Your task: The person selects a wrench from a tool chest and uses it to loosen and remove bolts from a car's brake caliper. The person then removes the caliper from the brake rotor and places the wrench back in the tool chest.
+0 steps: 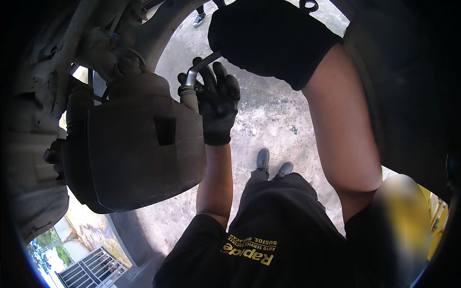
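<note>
In a black glove, my right hand is large and close at the top, wrapped round a metal offset box-end wrench. One ring end of the wrench shows past the glove at the top right. The bent silver end of the wrench comes down onto a bolt fitting beside a dark brake caliper. My left hand, also black-gloved, is raised just behind that bent end. Its fingers are apart and slightly curled near the wrench; whether they touch it I cannot tell.
Dark suspension parts crowd the left, and a dark curved panel borders the right. My shoes stand on worn concrete. Another person's shoe shows at the top. A metal grille gate lies lower left; something yellow is lower right.
</note>
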Motion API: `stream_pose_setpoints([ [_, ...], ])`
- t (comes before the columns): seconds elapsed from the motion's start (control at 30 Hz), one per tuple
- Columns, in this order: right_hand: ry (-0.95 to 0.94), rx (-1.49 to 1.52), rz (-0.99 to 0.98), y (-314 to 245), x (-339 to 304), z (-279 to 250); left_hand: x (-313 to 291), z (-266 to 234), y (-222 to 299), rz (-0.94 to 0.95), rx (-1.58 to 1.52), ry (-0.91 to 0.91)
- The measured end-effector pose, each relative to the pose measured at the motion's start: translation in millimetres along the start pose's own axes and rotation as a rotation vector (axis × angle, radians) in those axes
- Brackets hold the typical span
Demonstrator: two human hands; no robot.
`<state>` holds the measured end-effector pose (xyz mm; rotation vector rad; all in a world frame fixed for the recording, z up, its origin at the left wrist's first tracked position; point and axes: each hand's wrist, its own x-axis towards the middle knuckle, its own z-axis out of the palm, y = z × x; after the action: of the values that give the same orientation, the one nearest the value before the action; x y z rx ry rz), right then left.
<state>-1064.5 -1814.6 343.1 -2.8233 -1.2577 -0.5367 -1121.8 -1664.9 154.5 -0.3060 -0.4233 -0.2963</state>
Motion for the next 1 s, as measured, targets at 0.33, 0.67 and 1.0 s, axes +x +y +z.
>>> stream_pose_setpoints([
  [0.33, 0.045, 0.017, -0.097, 17.8, -11.8, 31.8, 10.8, -1.1, -9.3, 0.381, 0.361, 0.11],
  [0.67, 0.378, 0.075, -0.04, 55.3, 20.2, -57.5, 48.3, 13.6, -5.5, 0.41, 0.45, -0.066],
  [1.0, 0.051, -0.079, 0.275, 62.4, 19.3, 22.2, 44.4, 17.5, -2.3, 0.395, 0.438, 0.02],
])
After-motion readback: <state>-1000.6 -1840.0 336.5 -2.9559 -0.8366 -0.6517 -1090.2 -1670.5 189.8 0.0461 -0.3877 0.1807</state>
